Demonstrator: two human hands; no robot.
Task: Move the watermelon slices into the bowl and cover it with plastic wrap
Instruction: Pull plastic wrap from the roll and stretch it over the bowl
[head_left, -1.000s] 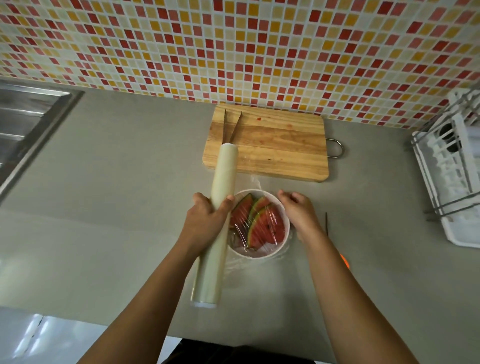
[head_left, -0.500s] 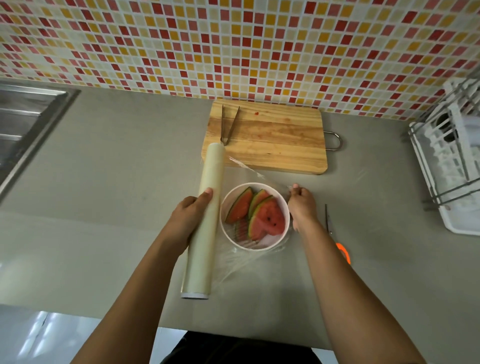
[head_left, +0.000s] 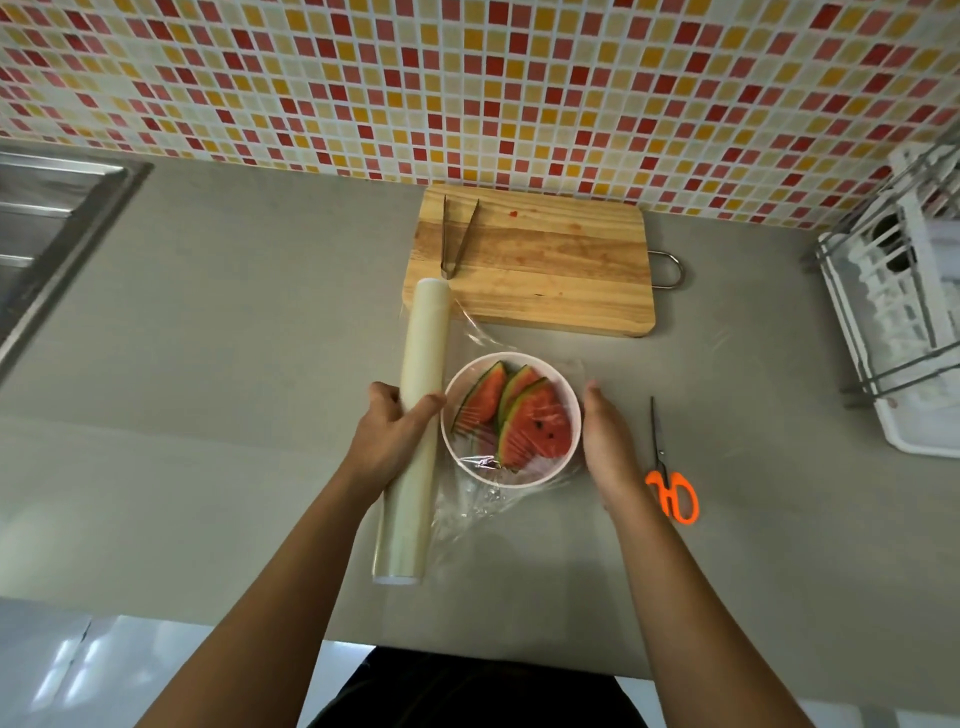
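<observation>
Change vs 0.5 s ago: the right hand no longer pinches at the far right rim of the bowl. It now lies along the bowl's right side, fingers straight and together. The left hand is closed round the roll of plastic wrap with the thumb over the top (earlier it lay flatter on it). The roll stands just left of the bowl, nearly touching the rim. The film now lies wrinkled across the fruit and bunches in front of the bowl on the near side.

Hard to make out: the film's edges right of and beyond the bowl are faint. I cannot tell whether the right palm pins the film or touches the bowl wall. The right thumb is hidden. The dish rack, far right of the bowl, is cut off by the frame. So is the sink, far left of it.

Contents: the bowl holds the watermelon slices, rinds pointing left. Beyond the bowl, the cutting board carries the tongs and red juice spots. The scissors lie right of the bowl, past the right hand.
</observation>
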